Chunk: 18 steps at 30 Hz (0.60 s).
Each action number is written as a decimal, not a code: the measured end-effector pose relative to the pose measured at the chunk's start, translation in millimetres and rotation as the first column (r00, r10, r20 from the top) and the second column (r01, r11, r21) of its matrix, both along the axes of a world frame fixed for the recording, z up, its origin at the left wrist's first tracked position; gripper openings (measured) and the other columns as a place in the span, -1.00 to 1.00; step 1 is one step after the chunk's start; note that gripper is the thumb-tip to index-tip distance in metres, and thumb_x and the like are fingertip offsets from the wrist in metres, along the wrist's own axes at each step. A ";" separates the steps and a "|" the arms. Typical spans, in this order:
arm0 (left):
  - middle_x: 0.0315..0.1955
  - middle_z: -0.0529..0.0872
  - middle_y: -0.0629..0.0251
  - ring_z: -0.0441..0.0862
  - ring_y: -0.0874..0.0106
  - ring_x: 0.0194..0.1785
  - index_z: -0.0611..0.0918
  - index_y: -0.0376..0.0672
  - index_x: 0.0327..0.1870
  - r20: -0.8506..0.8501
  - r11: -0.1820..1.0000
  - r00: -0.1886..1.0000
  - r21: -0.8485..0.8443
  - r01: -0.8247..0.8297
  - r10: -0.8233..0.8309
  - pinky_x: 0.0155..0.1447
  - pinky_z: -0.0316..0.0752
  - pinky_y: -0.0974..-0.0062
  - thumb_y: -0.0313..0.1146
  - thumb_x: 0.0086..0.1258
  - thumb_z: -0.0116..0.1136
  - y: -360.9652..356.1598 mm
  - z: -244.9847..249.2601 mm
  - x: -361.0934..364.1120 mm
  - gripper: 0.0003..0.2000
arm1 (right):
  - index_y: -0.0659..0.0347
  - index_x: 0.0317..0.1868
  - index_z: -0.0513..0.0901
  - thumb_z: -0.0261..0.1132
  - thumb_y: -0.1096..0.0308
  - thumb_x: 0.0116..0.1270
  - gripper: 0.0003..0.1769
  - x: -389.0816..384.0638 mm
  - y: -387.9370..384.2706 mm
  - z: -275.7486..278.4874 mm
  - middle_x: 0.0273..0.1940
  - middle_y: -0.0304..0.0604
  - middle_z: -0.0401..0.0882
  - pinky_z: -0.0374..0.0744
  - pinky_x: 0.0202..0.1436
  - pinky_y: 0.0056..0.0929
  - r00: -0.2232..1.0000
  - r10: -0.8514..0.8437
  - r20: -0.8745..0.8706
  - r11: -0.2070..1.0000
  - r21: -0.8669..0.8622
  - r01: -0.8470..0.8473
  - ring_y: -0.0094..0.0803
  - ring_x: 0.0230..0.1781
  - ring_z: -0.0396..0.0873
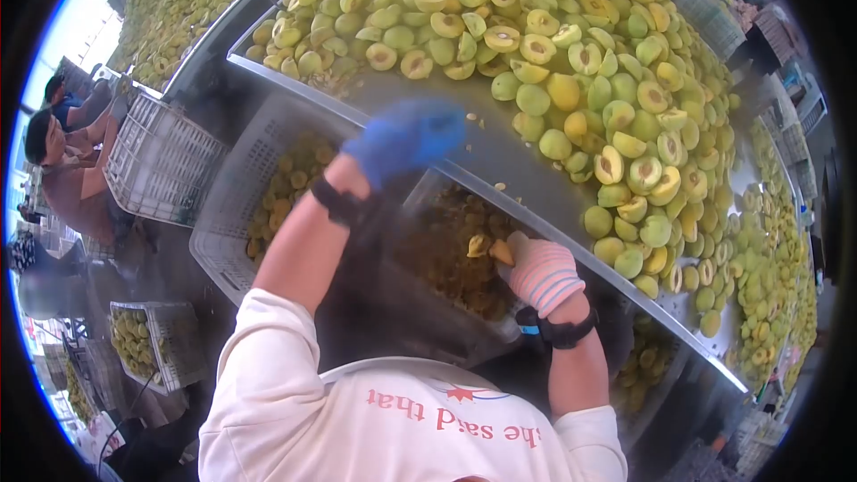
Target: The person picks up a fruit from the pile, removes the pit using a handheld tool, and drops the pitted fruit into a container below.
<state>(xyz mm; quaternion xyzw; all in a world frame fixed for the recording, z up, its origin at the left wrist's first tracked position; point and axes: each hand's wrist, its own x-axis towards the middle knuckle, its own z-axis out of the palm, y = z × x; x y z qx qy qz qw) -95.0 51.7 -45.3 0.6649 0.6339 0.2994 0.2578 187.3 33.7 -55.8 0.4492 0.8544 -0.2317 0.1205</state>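
My left hand (406,138), in a blue glove, is smeared by motion over the near edge of the metal table (402,94), close to the halved fruit. Its fingers do not show clearly. My right hand (544,275), in a pink-and-white striped glove, is closed below that edge, over a crate of fruit pieces (460,290). A small orange-tan piece (502,253) sticks out at its fingertips, and I cannot tell what it is. Just left of it is a yellow bit of fruit (479,245). Halved green-yellow fruit (536,49) with brown centres lies heaped on the table.
A second crate (219,232) with fruit stands left of my arm, and another filled crate (165,348) sits on the floor. At the left, a person (71,161) is beside a white crate (165,156). Another fruit-heaped table (196,9) stands beyond.
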 end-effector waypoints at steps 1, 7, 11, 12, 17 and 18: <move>-0.16 0.81 0.08 0.77 0.19 -0.07 0.67 -0.15 0.17 -0.017 0.996 0.996 0.027 -0.089 0.090 0.10 0.61 0.30 -0.25 0.46 0.22 19.6 -7.2 -24.1 -0.67 | 0.19 -0.12 0.59 0.43 0.13 0.24 -0.64 1.8 -1.0 -0.7 -0.29 0.12 0.71 0.60 -0.09 -0.02 1.000 0.009 -0.020 1.000 -0.013 -0.010 0.11 -0.17 0.68; 0.16 0.67 -0.06 0.66 0.14 0.20 0.47 -0.23 0.39 -0.292 0.842 0.800 0.031 -0.539 0.524 0.23 0.56 0.24 -0.19 0.36 0.33 120.5 -50.1 -128.4 -0.39 | 0.17 -0.11 0.63 0.40 0.10 0.24 -0.64 -4.6 -2.5 5.5 -0.34 0.09 0.72 0.63 -0.14 -0.05 0.998 0.057 -0.031 0.998 -0.015 -0.058 0.07 -0.24 0.71; 0.22 0.64 -0.07 0.59 -0.02 0.29 0.53 -0.18 0.34 -0.297 0.814 0.765 0.085 -0.575 0.572 0.37 0.48 0.14 -0.25 0.19 0.33 124.7 -49.8 -113.8 -0.37 | 0.18 -0.16 0.63 0.45 0.11 0.17 -0.63 -19.3 -7.9 -6.5 -0.38 0.10 0.70 0.63 -0.22 -0.07 0.987 0.105 -0.123 0.994 -0.004 -0.107 0.09 -0.31 0.70; 0.17 0.67 -0.07 0.61 -0.02 0.25 0.56 -0.16 0.31 -0.265 0.812 0.769 0.121 -0.571 0.581 0.34 0.50 0.12 -0.26 0.17 0.30 129.4 -61.3 -117.5 -0.40 | 0.18 -0.17 0.63 0.46 0.12 0.15 -0.63 -22.9 -9.9 -6.3 -0.39 0.10 0.70 0.63 -0.23 -0.07 0.981 0.086 -0.172 0.995 -0.034 -0.094 0.09 -0.31 0.70; -0.13 0.81 0.09 0.77 0.12 -0.03 0.81 -0.04 -0.16 -0.430 0.890 0.801 0.010 -0.457 0.416 0.06 0.66 0.21 -0.18 0.10 0.32 110.3 -69.3 -121.4 -0.70 | 0.23 -0.14 0.63 0.46 0.25 0.11 -0.65 -40.0 -12.1 -33.3 -0.37 0.14 0.69 0.62 -0.20 -0.04 0.971 0.163 -0.177 0.986 -0.009 -0.167 0.18 -0.28 0.68; -0.15 0.81 0.09 0.77 0.12 -0.04 0.82 -0.02 -0.18 -0.470 0.918 0.811 -0.006 -0.397 0.348 0.04 0.65 0.21 -0.17 0.07 0.34 107.9 -73.4 -122.3 -0.71 | 0.23 -0.16 0.64 0.45 0.25 0.11 -0.67 -42.6 -11.4 -36.0 -0.38 0.13 0.70 0.62 -0.22 -0.06 0.970 0.160 -0.183 0.986 -0.006 -0.164 0.18 -0.31 0.68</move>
